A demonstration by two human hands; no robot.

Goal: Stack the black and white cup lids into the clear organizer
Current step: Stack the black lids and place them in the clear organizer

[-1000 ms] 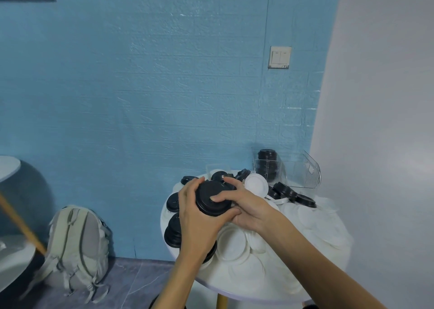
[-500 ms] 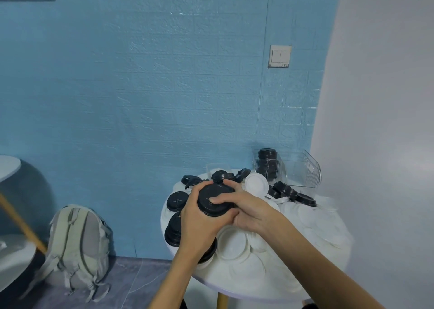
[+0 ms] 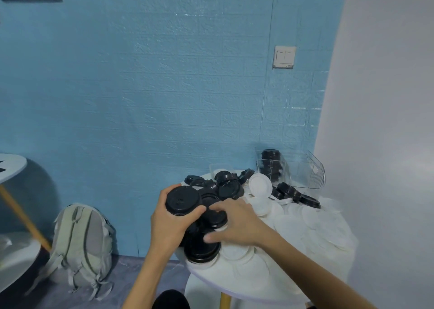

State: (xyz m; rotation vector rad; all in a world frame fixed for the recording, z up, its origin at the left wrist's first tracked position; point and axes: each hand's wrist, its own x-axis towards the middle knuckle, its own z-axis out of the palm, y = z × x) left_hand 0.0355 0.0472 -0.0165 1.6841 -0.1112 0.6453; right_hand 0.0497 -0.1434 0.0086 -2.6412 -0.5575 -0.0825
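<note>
My left hand (image 3: 168, 224) grips a stack of black lids (image 3: 182, 200) above the left edge of the small round white table (image 3: 249, 287). My right hand (image 3: 234, 224) rests on loose black lids (image 3: 215, 217) beside it, fingers spread over them; whether it grips one I cannot tell. More black lids (image 3: 229, 187) lie behind, and white lids (image 3: 259, 186) cover the table's right part. The clear organizer (image 3: 305, 174) stands at the back right with a column of black lids (image 3: 271, 165) in its left part.
A grey backpack (image 3: 81, 245) leans on the floor against the blue wall at the left. Another white table (image 3: 11, 170) with a wooden leg stands at the far left. A white wall runs close along the right of the table.
My left hand has carried the black stack left and slightly down. My right hand has let go of the stack and dropped onto the loose black lids on the table.
</note>
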